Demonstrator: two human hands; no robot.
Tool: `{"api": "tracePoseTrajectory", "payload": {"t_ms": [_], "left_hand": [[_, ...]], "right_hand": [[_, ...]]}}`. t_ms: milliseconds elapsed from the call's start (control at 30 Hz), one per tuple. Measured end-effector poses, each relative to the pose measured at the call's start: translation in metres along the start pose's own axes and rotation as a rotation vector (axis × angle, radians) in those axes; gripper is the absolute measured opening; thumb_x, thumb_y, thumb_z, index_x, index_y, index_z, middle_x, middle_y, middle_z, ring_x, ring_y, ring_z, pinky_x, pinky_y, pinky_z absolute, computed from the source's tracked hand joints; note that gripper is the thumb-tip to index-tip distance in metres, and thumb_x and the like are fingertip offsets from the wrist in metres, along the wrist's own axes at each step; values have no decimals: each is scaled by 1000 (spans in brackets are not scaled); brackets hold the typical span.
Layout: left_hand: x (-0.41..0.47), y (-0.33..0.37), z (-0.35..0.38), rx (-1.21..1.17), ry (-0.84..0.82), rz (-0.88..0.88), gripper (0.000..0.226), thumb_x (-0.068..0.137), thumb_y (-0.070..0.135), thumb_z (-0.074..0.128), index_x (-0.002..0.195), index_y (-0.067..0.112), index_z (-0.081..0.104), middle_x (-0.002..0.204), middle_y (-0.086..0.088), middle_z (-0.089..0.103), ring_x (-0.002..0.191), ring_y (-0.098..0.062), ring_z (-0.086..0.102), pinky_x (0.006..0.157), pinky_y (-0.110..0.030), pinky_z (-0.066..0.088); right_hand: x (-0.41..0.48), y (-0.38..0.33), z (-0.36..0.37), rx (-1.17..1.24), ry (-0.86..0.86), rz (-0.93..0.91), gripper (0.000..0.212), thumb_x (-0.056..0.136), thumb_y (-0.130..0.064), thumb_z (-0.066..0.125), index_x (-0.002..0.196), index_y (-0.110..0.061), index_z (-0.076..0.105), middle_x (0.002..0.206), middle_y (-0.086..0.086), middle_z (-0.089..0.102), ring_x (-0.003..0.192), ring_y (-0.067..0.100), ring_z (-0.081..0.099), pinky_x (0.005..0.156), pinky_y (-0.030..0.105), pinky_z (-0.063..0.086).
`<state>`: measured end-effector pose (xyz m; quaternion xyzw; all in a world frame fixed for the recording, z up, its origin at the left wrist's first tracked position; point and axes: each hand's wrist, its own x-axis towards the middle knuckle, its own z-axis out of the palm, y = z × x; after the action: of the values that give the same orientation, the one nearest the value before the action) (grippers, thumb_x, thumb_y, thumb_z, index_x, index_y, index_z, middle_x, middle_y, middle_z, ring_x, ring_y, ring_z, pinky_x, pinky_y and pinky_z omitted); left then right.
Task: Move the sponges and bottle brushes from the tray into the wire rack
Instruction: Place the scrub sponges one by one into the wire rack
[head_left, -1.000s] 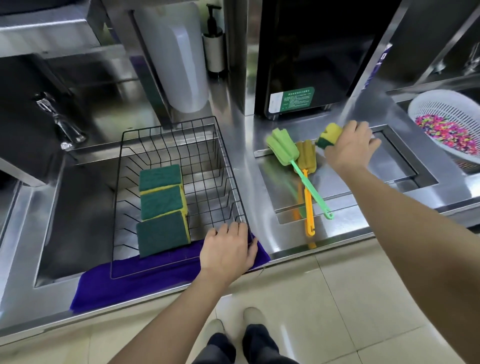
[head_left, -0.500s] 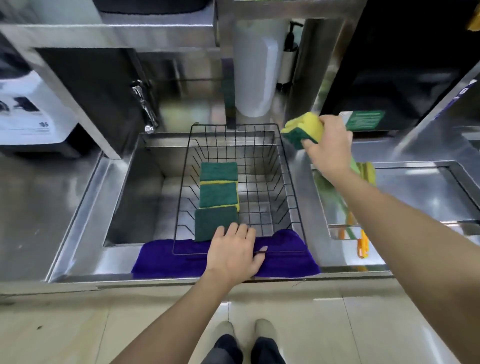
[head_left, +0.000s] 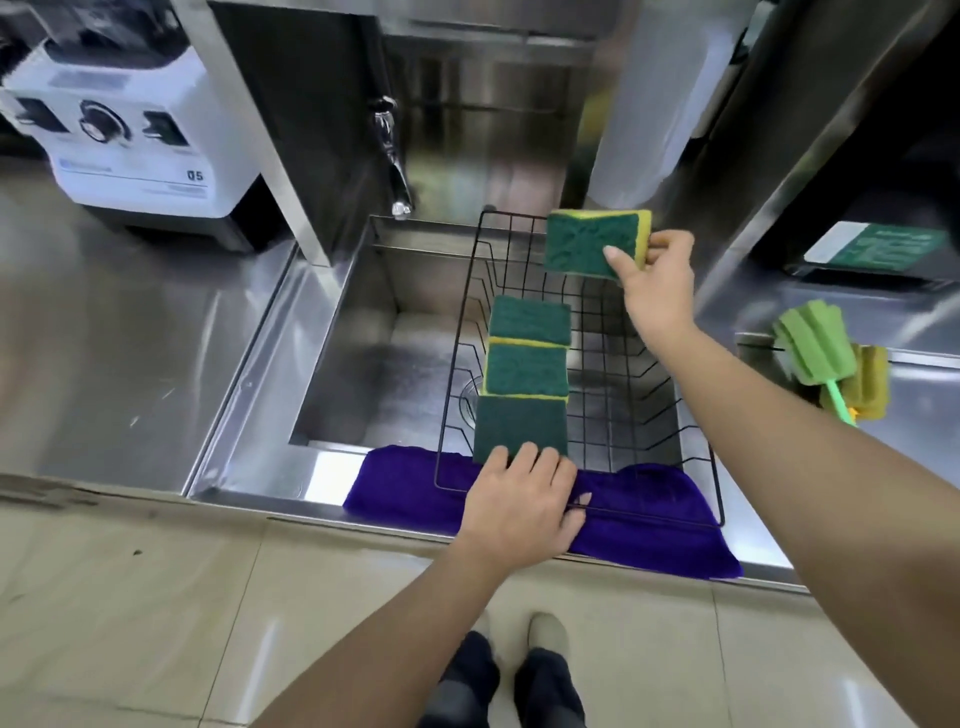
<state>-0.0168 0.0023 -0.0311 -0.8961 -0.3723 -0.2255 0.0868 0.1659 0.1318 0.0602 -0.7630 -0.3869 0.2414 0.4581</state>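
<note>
Overhead, the right hand (head_left: 658, 283) pinches a green-and-yellow sponge (head_left: 595, 243) above the wire rack (head_left: 696, 447); the left hand (head_left: 522, 506) lies spread flat on its front rim.

Open right half of wire rack (head_left: 628, 364) beside three sponges (head_left: 525, 369) along its left.

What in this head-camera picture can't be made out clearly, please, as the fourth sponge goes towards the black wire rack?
- Green foam bottle brush, head view: its handle disappears behind the right forearm.
- Yellow foam bottle brush: mostly hidden behind the green one.
- Nearest green-and-yellow sponge in the rack: lower edge covered by the left hand.
- Steel tray: cut off by the right edge.
- Green label: text blurred.
</note>
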Motion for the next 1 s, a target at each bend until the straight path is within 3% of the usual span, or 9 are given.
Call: {"api": "tracePoseTrajectory", "payload": {"t_ms": [67, 233, 433, 600, 733, 800, 933, 1000], "left_hand": [[0, 1, 0, -4, 6, 3, 27, 77, 39, 57, 78, 13, 60, 69, -2, 55, 64, -22, 47, 59, -33, 34], [-1, 0, 0, -11, 0, 7, 26, 81, 38, 56, 80, 12, 60, 71, -2, 57, 63, -22, 47, 58, -33, 35], [0, 2, -2, -29, -36, 2, 25, 81, 39, 54, 79, 14, 62, 72, 0, 58, 62, -20, 47, 56, -31, 34], [-1, 2, -2, -32, -13, -14, 24, 81, 37, 54, 76, 15, 62, 71, 0, 58, 62, -20, 47, 56, -31, 32], [-1, 4, 1, -35, 11, -31, 23, 80, 37, 54, 77, 15, 63, 71, 0, 58, 63, -20, 47, 55, -32, 33], [-1, 4, 1, -36, 7, -32, 23, 81, 36, 54, 78, 15, 63, 72, 0, 59, 63, -20, 47, 55, -32, 34], [0, 4, 0, -34, -9, -34, 24, 81, 37, 53, 78, 15, 63, 73, 1, 60, 63, -19, 48, 55, -31, 35], [0, 4, 0, -33, -14, -32, 23, 81, 37, 54, 77, 16, 63, 73, 1, 60, 63, -19, 48, 55, -31, 35]], "right_hand": [[9, 3, 12, 28, -25, 44, 40, 86, -24, 65, 113, -5, 41, 86, -6, 52, 92, 17, 54, 92, 36, 50], [32, 20, 37, 48, -157, 127, 35, 84, -25, 66, 98, -15, 36, 102, 7, 56, 105, 30, 61, 94, 52, 50], [42, 15, 59, -76, -195, 142, 43, 90, -23, 59, 122, 0, 42, 110, 11, 57, 101, 24, 56, 96, 38, 46], [48, 21, 72, -111, -276, 211, 45, 91, -28, 59, 122, 0, 44, 116, 15, 56, 115, 33, 54, 100, 41, 43], [52, 32, 77, -170, -342, 230, 34, 91, -23, 59, 115, 0, 49, 108, 12, 51, 96, 21, 46, 85, 33, 40], [55, 33, 76, -207, -378, 220, 39, 93, -21, 57, 122, 4, 49, 118, 18, 55, 96, 20, 43, 87, 34, 39], [59, 39, 74, -292, -440, 208, 54, 93, -30, 55, 133, 5, 43, 142, 18, 46, 125, 31, 47, 105, 36, 36], [57, 39, 73, -322, -463, 216, 57, 93, -34, 54, 134, 4, 43, 141, 20, 46, 126, 35, 46, 104, 39, 39]]}}
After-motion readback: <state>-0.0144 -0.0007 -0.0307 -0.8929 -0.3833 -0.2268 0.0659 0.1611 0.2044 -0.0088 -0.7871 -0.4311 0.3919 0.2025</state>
